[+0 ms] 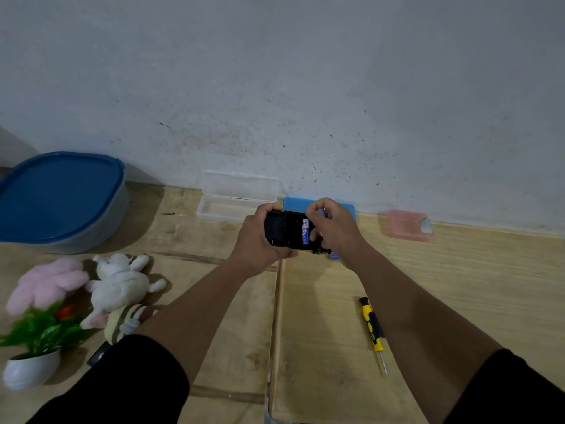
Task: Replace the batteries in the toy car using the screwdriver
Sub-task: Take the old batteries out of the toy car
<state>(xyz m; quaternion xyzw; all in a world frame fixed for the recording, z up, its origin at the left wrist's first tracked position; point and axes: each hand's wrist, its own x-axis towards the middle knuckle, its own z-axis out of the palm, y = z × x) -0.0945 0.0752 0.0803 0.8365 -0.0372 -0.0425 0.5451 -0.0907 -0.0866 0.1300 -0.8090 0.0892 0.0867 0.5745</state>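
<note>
The left hand [260, 240] grips the toy car [284, 231] by its left end, holding it upside down above the wooden floor [458, 286] with the black underside and open battery bay facing up. The right hand [333, 231] closes its fingertips [313, 217] on a battery [305, 230] sitting in that bay; whether it is fully seated cannot be told. The battery's long axis runs away from the person, across the car's length, so the right hand, directly over it, is the one placed to press or lift it while the left steadies the body. Just below the right wrist a small blue piece [334, 256] lies on the floor. Nearer the person, beside the right forearm, lies the screwdriver [374, 332], untouched, tip pointing back toward the person. Beyond the hands sit a clear open case [235, 197] and a blue tray [295, 204].
</note>
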